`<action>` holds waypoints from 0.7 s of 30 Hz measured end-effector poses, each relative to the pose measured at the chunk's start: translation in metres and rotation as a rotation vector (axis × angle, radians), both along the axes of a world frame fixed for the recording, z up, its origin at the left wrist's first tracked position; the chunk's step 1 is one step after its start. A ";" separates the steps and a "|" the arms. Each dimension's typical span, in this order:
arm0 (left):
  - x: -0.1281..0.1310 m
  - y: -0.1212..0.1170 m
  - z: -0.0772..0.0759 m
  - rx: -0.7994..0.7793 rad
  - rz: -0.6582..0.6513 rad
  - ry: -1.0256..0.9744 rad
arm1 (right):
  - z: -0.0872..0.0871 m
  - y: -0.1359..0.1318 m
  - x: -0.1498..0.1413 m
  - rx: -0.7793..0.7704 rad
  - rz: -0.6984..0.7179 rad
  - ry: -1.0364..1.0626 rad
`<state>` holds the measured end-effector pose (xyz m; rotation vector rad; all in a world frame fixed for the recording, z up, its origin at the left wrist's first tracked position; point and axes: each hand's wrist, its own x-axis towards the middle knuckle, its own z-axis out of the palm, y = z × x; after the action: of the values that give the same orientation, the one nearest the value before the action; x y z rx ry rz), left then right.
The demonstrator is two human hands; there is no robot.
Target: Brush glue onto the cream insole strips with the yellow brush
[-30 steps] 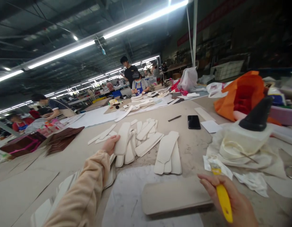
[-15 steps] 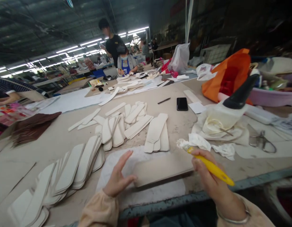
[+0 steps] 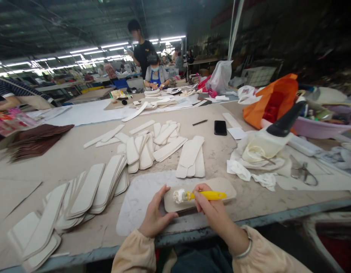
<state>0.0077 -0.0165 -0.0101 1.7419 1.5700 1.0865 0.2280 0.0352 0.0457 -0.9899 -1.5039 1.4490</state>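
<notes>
A yellow-handled brush [image 3: 208, 195] is in my right hand [image 3: 209, 206], its fingers closed round the handle. White paste covers the bristles, which rest on the top of a long beige panel with rounded corners [image 3: 223, 187]. More than one layer shows at this panel's front edge. Around its left end my left hand [image 3: 156, 214] is spread, thumb by the front edge and fingertips at the back corner. A white sheet [image 3: 138, 197] lies under the panel. Just behind are a few overlapping off-white strips [image 3: 191, 155].
Fanned off-white strips [image 3: 87, 189] cover the left side. To the right are a cut-open white jug [image 3: 266, 142], crumpled tissue [image 3: 237, 169], scissors [image 3: 304, 174], a black phone [image 3: 220, 127] and an orange bag [image 3: 280, 94]. A co-worker in a blue apron [image 3: 155, 80] sits across the table.
My right hand has brought the brush left, from beyond the panel's right end onto its top. My left hand has moved right, closer about the left end. The camera view has shifted slightly.
</notes>
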 end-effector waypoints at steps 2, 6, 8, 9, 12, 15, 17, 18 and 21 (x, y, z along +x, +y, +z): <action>0.000 0.000 0.000 -0.001 -0.004 -0.017 | -0.001 -0.002 -0.011 0.012 0.039 -0.054; 0.001 0.001 0.003 0.012 0.004 0.021 | -0.003 -0.003 -0.021 0.041 0.057 -0.148; 0.001 0.001 0.004 0.024 0.012 0.048 | -0.004 -0.001 -0.020 0.058 0.027 -0.180; 0.001 0.001 0.005 0.028 0.016 0.060 | -0.004 0.000 -0.017 0.063 0.009 -0.195; 0.002 0.001 0.006 0.048 0.019 0.095 | -0.002 0.006 -0.005 0.079 -0.060 -0.243; 0.001 0.001 0.004 0.068 0.018 0.127 | 0.000 0.015 0.015 0.114 -0.160 -0.310; 0.000 0.001 0.003 0.067 0.028 0.142 | 0.002 0.022 0.033 0.132 -0.237 -0.371; 0.000 0.001 0.003 0.064 0.033 0.150 | 0.003 0.026 0.043 0.143 -0.277 -0.407; -0.001 0.002 0.001 0.066 0.040 0.180 | 0.005 0.037 0.073 0.193 -0.396 -0.544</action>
<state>0.0065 -0.0147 -0.0093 1.9054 1.7005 1.0356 0.3007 0.0727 0.0509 -1.5364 -1.6565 0.7695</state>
